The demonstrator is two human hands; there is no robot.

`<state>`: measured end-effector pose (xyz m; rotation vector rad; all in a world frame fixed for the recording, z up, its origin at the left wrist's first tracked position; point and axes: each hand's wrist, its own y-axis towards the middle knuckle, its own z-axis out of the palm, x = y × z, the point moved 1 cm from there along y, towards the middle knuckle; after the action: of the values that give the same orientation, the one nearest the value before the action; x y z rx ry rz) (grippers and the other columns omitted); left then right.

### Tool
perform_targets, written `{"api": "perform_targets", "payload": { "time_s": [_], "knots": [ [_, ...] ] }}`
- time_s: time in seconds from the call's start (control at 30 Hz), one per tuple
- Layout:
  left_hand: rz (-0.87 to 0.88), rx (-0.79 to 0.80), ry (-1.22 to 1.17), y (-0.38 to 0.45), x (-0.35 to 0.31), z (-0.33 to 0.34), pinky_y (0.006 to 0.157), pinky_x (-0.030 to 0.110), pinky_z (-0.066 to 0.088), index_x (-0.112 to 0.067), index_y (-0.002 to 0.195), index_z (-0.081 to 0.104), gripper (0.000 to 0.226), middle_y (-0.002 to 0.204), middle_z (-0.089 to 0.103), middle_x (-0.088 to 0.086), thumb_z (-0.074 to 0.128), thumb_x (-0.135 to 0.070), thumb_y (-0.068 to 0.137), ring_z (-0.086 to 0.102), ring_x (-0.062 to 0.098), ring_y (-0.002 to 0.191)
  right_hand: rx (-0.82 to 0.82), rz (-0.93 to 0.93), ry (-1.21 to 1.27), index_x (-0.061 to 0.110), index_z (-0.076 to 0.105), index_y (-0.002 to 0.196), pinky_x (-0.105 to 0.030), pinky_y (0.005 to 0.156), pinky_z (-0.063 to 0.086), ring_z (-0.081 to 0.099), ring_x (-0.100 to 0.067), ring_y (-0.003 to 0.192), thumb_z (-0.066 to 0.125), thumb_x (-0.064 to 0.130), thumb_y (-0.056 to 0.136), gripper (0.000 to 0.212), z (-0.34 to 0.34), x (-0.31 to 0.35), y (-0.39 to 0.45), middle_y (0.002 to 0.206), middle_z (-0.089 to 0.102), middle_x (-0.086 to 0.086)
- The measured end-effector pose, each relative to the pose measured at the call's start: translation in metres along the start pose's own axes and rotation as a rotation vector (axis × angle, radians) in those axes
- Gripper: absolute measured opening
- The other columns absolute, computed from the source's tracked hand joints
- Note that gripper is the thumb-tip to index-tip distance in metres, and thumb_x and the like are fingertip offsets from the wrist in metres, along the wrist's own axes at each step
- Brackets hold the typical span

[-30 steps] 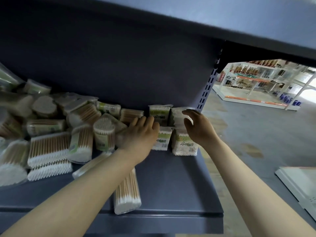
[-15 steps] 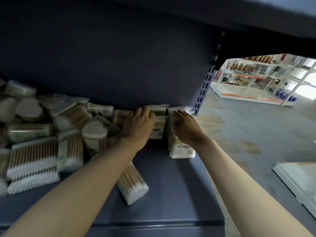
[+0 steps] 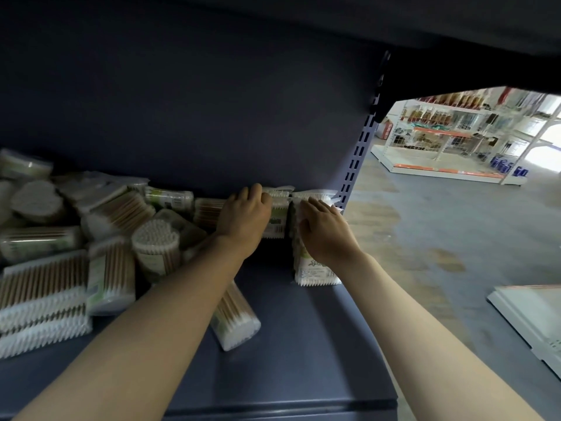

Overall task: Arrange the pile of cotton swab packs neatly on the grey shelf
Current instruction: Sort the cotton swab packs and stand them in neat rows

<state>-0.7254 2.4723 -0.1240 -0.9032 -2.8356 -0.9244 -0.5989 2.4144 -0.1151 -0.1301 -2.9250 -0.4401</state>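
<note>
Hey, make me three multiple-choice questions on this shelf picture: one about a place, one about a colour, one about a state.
1. Where is the loose pile of swab packs?
A. left part of the shelf
B. on the floor
C. on the white shelving

2. What colour is the shelf?
A. red
B. dark grey
C. yellow

3. What are the left hand and right hand doing?
A. hanging idle
B. touching upright packs at the back right
C. holding a box

Answers: 1 A, heap lies left; 2 B, grey board; 3 B, both hands rest on them.

Head view: worn on the person's head, facing forward and down into the grey shelf (image 3: 303,344), close, at arm's reach.
Shared: single view only.
</note>
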Motion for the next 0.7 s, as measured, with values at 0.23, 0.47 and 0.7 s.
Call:
{"api": "perform_targets", "payload": {
  "time_s": [0.23, 0.47, 0.7],
  "knots": [
    [0.008, -0.034, -0.003, 0.006, -0.001, 0.000, 0.039, 0.021, 0.040, -0.010, 0.063, 0.062, 0.044, 0.062, 0.057, 0.007, 0.085, -0.003, 0.026, 0.056, 0.021, 0.047, 0.012, -0.020, -0.028, 0.006, 0.047, 0.125, -0.028, 0.105, 0.021, 0.037, -0.026, 0.126, 0.039, 0.016, 0.091, 0.036, 0.002, -0.002, 0.001, 0.132, 0.048, -0.009],
    [-0.046, 0.031, -0.039, 0.005, -0.002, -0.002, 0.058, 0.030, 0.049, -0.007, 0.100, 0.058, 0.041, 0.098, 0.056, 0.012, 0.075, 0.000, 0.063, 0.060, 0.027, 0.082, -0.014, -0.022, -0.030, 0.004, 0.051, 0.118, -0.029, 0.102, 0.024, 0.041, -0.028, 0.122, 0.042, 0.015, 0.089, 0.031, 0.003, -0.002, 0.001, 0.126, 0.051, -0.010],
    [-0.071, 0.100, 0.000, -0.004, 0.004, -0.011, 0.074, 0.036, 0.044, -0.013, 0.118, 0.050, 0.052, 0.111, 0.052, 0.008, 0.070, -0.012, 0.070, 0.053, 0.027, 0.098, -0.026, -0.005, 0.011, 0.004, 0.055, 0.111, -0.030, 0.093, 0.030, 0.046, -0.029, 0.116, 0.042, 0.011, 0.087, 0.028, -0.005, 0.001, -0.002, 0.120, 0.056, -0.010]
  ]
}}
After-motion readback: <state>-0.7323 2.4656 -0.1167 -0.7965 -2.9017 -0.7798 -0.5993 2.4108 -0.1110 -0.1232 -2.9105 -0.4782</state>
